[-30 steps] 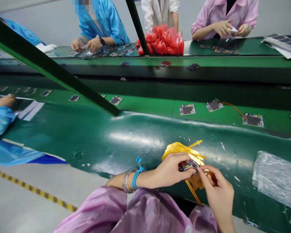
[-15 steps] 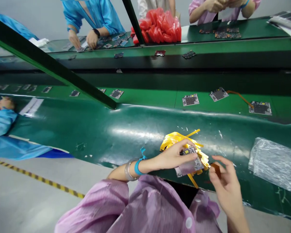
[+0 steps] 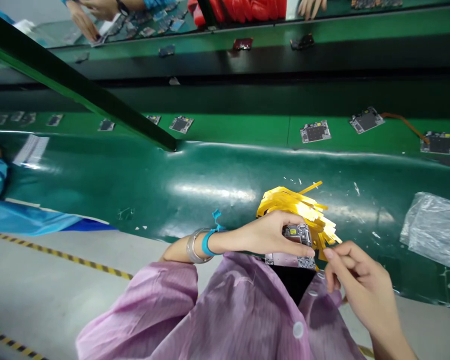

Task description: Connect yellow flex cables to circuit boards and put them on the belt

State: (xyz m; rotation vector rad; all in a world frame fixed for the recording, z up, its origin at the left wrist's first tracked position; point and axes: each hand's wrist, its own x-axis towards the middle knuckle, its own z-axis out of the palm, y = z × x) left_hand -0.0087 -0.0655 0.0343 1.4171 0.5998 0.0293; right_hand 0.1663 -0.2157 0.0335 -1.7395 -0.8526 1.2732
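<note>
My left hand [image 3: 275, 234] is closed around a bare circuit board [image 3: 299, 235], thumb across its lower part and fingers behind its upper edge. A yellow square marks the board's top, and part of it is hidden by the thumb. Just right of the board, my right hand [image 3: 354, 270] has thumb and forefinger pinched on an amber flex cable [image 3: 321, 253]; most of that cable is covered, and whether it touches the board I cannot tell. Behind both hands lies a bundle of yellow flex cables [image 3: 285, 200] on the green mat.
Several circuit boards [image 3: 315, 131] lie on the green belt [image 3: 247, 127] ahead. Clear plastic sheets [image 3: 435, 227] rest at the right. A green post [image 3: 97, 95] slants across the left. Co-workers' hands [image 3: 93, 15] and red bags [image 3: 243, 9] are across the line.
My view has tipped downward. The right hand's fingers have gone from spread around the amber cable to a tight pinch beside the board. The left hand still grips the board.
</note>
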